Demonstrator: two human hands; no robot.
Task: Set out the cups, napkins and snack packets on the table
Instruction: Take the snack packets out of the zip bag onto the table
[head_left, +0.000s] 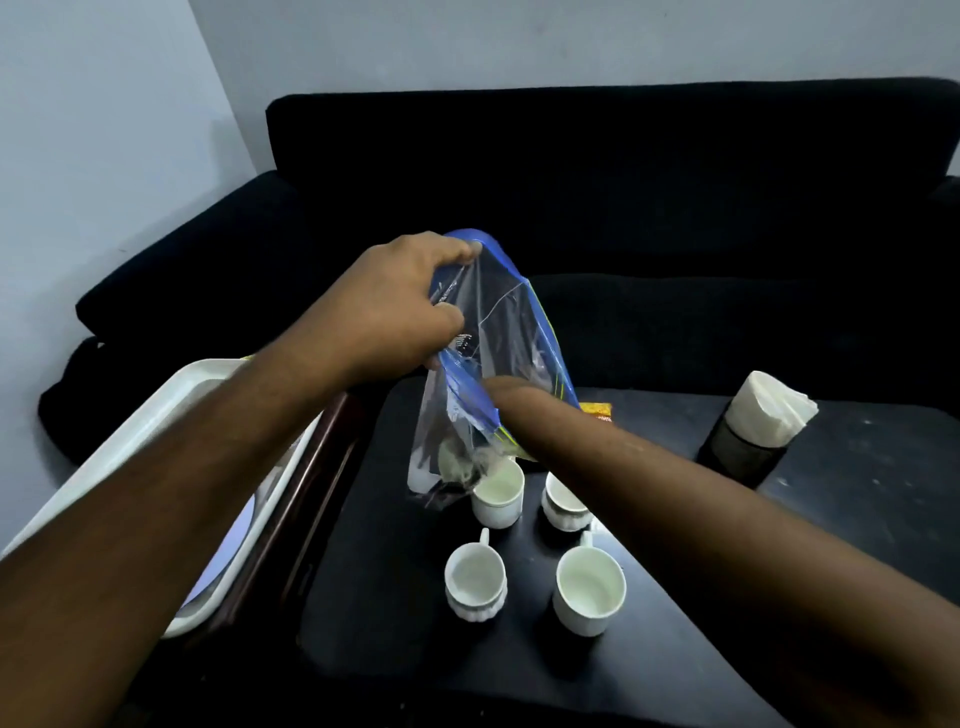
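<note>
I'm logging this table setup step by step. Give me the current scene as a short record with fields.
cups: four white cups upright on the dark table, two rows
napkins: white napkins in a dark holder, right side
bag: clear plastic bag with blue edge, held above the cups
left hand: grip on the bag's top
right hand: inside the bag, hidden
tray: white tray, left of table

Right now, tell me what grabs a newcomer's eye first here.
The clear blue-edged plastic bag held up mid-frame: the left hand pinches its top while the right arm reaches inside. Below it, four white cups stand on the black table, with a napkin holder at right.
</note>
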